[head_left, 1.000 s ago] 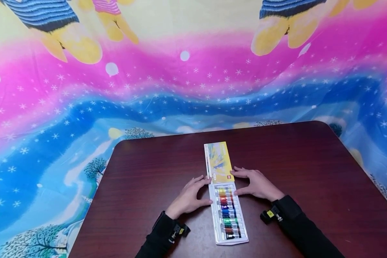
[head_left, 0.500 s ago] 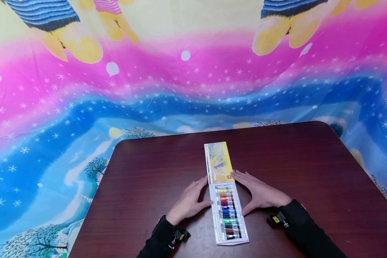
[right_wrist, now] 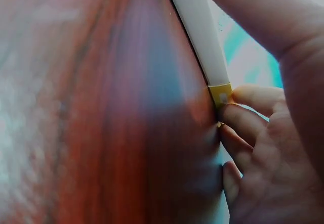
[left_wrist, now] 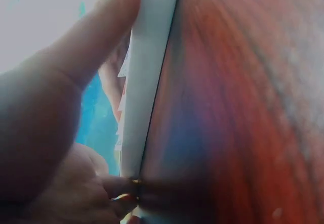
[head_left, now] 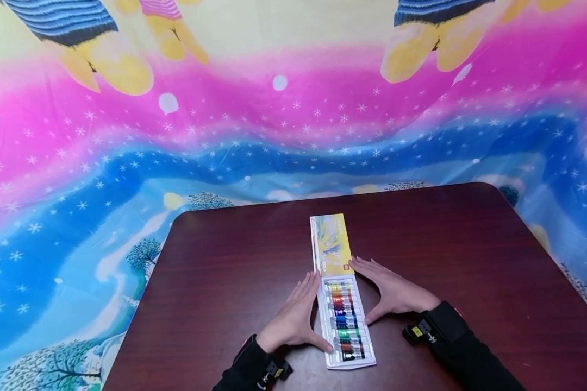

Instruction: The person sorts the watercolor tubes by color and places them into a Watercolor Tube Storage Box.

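Note:
A slim yellow cardboard sleeve (head_left: 331, 244) lies on the table, with a white tray (head_left: 352, 366) drawn out of its near end. Small paint tubes (head_left: 346, 321) in several colours fill the tray in a row. My left hand (head_left: 293, 320) spans the left side, its straight fingers at the seam between sleeve and tray, its thumb over the tray's edge near the front. On the other side, my right hand (head_left: 398, 293) has its fingertips at the sleeve's near right corner and its thumb against the tray's side. The yellow sleeve end (right_wrist: 220, 95) meets those fingers in the right wrist view.
The dark reddish wooden table (head_left: 235, 255) extends on all sides of the box. A curtain (head_left: 254, 114) with a pink and blue snow pattern hangs behind its far edge. Black wrist mounts (head_left: 420, 331) sit on both sleeves.
My left thumb has slid along the tray toward its front end. Earlier, my right thumb moved down from the tray's upper part to its middle. The sleeve and tray look unmoved.

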`<state>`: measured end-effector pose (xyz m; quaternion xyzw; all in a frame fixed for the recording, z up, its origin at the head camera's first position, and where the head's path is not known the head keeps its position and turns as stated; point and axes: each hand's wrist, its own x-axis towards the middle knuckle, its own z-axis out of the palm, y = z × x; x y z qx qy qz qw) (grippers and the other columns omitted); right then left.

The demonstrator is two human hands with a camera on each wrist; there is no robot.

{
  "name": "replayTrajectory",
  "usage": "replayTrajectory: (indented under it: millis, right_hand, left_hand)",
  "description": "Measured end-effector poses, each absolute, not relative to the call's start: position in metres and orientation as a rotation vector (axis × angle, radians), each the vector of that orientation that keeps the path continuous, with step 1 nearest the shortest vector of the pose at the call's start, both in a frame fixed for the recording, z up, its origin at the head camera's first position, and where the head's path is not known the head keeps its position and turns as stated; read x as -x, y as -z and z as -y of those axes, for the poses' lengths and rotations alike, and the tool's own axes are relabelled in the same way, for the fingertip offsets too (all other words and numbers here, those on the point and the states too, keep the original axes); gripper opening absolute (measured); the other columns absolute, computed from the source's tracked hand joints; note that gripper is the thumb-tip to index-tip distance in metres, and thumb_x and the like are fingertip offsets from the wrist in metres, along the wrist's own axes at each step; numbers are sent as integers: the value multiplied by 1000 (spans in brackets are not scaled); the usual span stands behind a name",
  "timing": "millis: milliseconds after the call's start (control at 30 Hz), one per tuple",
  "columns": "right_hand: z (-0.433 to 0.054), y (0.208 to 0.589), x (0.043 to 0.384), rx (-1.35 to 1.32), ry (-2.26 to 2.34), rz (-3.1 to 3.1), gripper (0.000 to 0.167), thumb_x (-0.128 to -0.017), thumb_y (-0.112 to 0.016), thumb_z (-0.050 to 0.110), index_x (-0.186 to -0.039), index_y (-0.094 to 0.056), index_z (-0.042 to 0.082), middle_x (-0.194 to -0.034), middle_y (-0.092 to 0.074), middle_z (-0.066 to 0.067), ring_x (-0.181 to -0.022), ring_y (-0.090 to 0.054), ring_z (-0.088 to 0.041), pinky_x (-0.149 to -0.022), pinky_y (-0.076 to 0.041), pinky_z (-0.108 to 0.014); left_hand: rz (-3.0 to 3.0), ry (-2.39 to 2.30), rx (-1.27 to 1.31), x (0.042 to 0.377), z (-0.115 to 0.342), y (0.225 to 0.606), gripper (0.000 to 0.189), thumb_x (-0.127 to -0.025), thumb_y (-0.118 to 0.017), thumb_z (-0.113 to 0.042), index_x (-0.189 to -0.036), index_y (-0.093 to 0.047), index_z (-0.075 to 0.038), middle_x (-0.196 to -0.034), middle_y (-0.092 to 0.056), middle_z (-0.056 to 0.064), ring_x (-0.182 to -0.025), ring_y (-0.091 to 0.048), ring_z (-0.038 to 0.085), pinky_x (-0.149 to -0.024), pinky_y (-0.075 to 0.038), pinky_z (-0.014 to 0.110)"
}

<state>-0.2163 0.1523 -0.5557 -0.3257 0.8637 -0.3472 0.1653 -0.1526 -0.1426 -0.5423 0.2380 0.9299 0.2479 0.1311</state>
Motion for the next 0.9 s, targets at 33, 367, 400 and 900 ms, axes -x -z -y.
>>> replayTrajectory:
  millis: [33, 367, 400, 900]
  right_hand:
    - [-152, 556, 216, 916, 998, -2456, 125, -68, -91, 60, -164, -29, 11, -171, -23, -18, -157, -16, -47, -121, -21, -70]
    - [-152, 556, 217, 830, 1024, -2470, 120, -67, -92, 58, -163, -34, 16, -171, -25, -16, -156, -19, -49, -117, -28, -71]
    - [-152, 555, 217, 826, 1019, -2475, 119, -67, -92, 58, -163, -35, 17, -171, -25, -16, -156, -19, -49, -117, -29, -71]
    - [-153, 550, 212, 790, 1012, -2487, 104, -72, -90, 55, -159, -45, 21, -169, -31, -16, -155, -19, -52, -115, -30, -73]
  left_hand:
    - [-2702, -739, -677, 154, 143, 543, 157, -55, -98, -59, -166, -2, -4, -174, -7, 15, -161, -10, 31, -129, -19, 51]
    - [-2743, -876, -600, 158, 144, 547, 155, -53, -100, -56, -168, -6, -13, -168, -33, 10, -152, -35, 29, -122, -35, 53]
    - [-2745, -871, -595, 158, 144, 547, 155, -53, -100, -56, -168, -6, -12, -168, -33, 10, -152, -35, 29, -122, -35, 53]
    - [-2755, -835, -532, 157, 144, 544, 143, -55, -99, -55, -166, -22, -9, -162, -41, 15, -149, -39, 32, -121, -36, 54]
